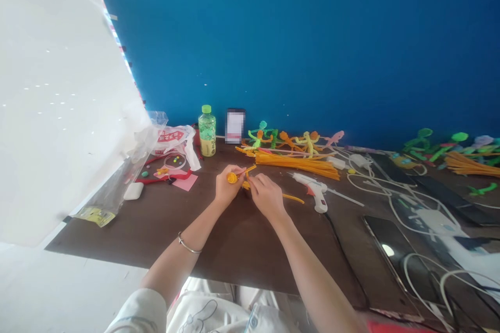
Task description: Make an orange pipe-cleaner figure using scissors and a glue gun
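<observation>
Both hands meet above the middle of the dark table. My left hand [226,187] is closed around an orange pipe cleaner figure [232,178], whose coiled round end shows at the palm. My right hand [267,192] pinches a thin orange pipe cleaner stem [250,169] that sticks up between the two hands. More orange stem trails out to the right beyond my right fingers. Behind the hands lies a bundle of loose orange pipe cleaners [299,163]. The fingers hide how the held pieces join.
A white glue gun [318,192] lies to the right, its black cord running forward. A phone [398,255] and tangled white cables sit farther right. At the back stand a green-capped bottle [207,132], an upright phone [235,126] and several pipe cleaner figures [308,140]. A white case [133,191] lies left.
</observation>
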Action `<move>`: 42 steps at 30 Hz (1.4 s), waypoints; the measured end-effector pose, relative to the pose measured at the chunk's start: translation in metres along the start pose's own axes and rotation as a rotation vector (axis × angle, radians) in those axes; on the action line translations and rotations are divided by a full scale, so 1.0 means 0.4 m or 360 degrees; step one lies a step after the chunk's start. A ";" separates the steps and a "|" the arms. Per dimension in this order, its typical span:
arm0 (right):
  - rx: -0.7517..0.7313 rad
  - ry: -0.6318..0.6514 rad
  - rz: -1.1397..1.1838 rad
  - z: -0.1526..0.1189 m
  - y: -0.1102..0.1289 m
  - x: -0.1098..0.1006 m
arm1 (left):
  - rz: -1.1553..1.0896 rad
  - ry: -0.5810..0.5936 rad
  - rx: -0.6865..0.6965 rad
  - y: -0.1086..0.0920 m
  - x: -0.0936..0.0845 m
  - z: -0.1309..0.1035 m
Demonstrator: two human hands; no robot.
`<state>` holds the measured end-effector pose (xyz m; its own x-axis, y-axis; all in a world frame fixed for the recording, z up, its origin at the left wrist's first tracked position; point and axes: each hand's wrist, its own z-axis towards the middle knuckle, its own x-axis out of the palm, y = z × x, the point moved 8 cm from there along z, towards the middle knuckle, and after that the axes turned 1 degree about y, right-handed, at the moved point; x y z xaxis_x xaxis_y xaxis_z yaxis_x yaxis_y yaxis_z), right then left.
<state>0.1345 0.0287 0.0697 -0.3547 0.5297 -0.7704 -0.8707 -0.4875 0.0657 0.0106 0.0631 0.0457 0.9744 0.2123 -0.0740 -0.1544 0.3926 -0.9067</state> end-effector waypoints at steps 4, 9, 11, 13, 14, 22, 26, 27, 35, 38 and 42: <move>-0.0013 -0.0067 0.0060 0.001 -0.002 -0.017 | -0.0033 0.0104 0.0047 -0.005 0.012 -0.003; 0.0080 -0.0222 0.0196 0.000 -0.034 -0.044 | -0.0076 0.0209 0.0094 -0.019 0.026 -0.007; 0.0123 -0.0276 0.0260 0.000 -0.047 -0.054 | -0.0106 0.0247 0.0102 -0.025 0.031 -0.009; 0.0165 -0.0312 0.0338 0.000 -0.059 -0.060 | -0.0144 0.0285 0.0099 -0.029 0.036 -0.011; 0.0195 -0.0320 0.0384 0.001 -0.064 -0.062 | -0.0165 0.0304 0.0089 -0.029 0.039 -0.012; 0.0703 -0.0216 0.1095 -0.001 -0.121 -0.032 | -0.0379 0.0380 -0.0141 -0.017 0.054 -0.016; 0.1110 0.0078 0.1637 -0.018 -0.152 0.020 | -0.0580 0.0439 -0.0257 -0.016 0.060 -0.015; 0.1178 0.0176 0.1766 -0.023 -0.154 0.035 | -0.0620 0.0458 -0.0282 -0.016 0.062 -0.015; 0.1334 0.0389 0.2193 -0.049 -0.150 0.105 | -0.0897 0.0389 -0.0469 0.012 0.065 -0.019; 0.1323 0.0400 0.1968 -0.050 -0.140 0.112 | -0.0903 0.0303 -0.0483 0.024 0.059 -0.016; 0.1083 0.0292 0.1575 -0.027 -0.120 0.078 | -0.0840 0.0174 -0.0407 0.029 0.044 -0.008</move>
<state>0.1688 0.0610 0.0355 -0.9619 0.0019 -0.2734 -0.2712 -0.1326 0.9534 0.0265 0.0684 0.0326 0.9218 -0.0518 0.3841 0.3867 0.1890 -0.9026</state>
